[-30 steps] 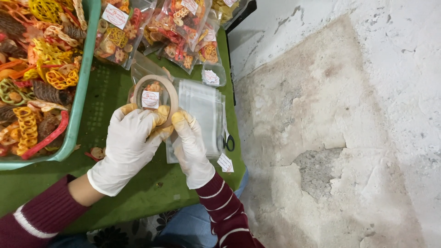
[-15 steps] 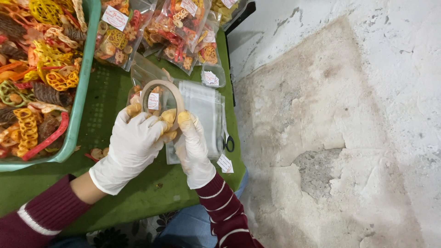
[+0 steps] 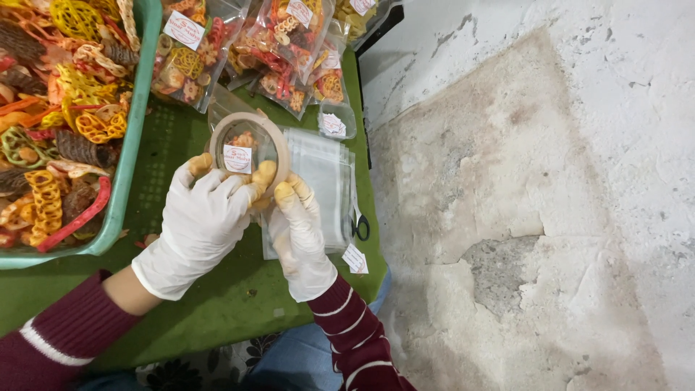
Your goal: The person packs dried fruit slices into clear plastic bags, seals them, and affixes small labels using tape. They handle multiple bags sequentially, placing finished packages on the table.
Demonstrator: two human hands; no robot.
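Tape roll: a tan ring of tape point(image 3: 250, 137) held above the green table point(image 3: 217, 318), just in front of the filled packets; a small labelled bag of snacks shows through its hole.
Left hand: white-gloved left hand point(image 3: 203, 221) curled around the roll's near edge, fingertips stained yellow.
Right hand: gloved right hand point(image 3: 302, 232) beside it, fingers pinching at the roll's lower right rim.
Empty bags: a stack of clear plastic bags point(image 3: 318, 181) lies flat under the hands.
Packets: sealed clear packets point(image 3: 282, 51) hold mixed coloured snack shapes.
Tray: teal tray point(image 3: 123, 166) at left, heaped with yellow, orange, red and brown fried shapes.
Scissors: black scissors point(image 3: 360, 228) at the table's right edge.
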